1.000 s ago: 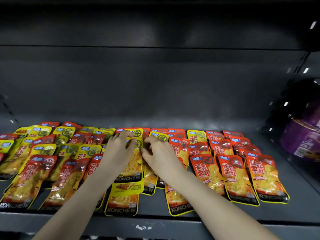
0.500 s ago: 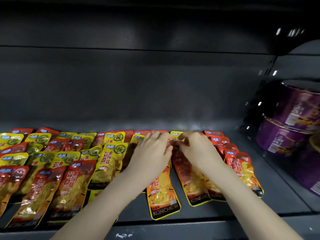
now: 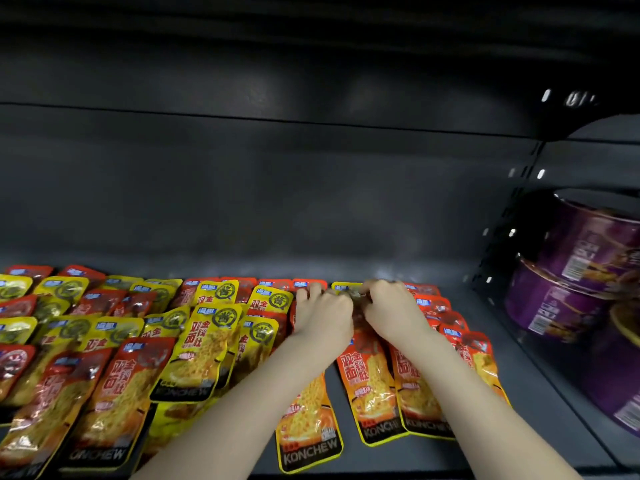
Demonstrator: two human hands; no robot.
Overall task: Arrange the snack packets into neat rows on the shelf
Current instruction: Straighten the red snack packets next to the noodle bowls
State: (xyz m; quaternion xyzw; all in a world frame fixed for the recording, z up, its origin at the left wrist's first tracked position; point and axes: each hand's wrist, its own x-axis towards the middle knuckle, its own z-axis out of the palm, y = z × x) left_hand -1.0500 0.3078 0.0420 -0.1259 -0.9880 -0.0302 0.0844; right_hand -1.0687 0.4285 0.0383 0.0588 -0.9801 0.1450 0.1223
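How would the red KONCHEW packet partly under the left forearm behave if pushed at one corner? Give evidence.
The red KONCHEW packet probably bends rather than shifting stiffly: its film looks wrinkled and bulged. Its glossy face likely slides easily on the shelf. Lying flat, it shouldn't roll.

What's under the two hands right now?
Red packets run out from under the left hand and right hand toward the shelf front; the top of a yellow packet peeks between. Their grip is covered.

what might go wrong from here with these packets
1. The left hand and right hand grip the back packets; the overlapped red packets under their wrists may fan out of line.
2. The front packet lies near the shelf edge and could be nudged off.
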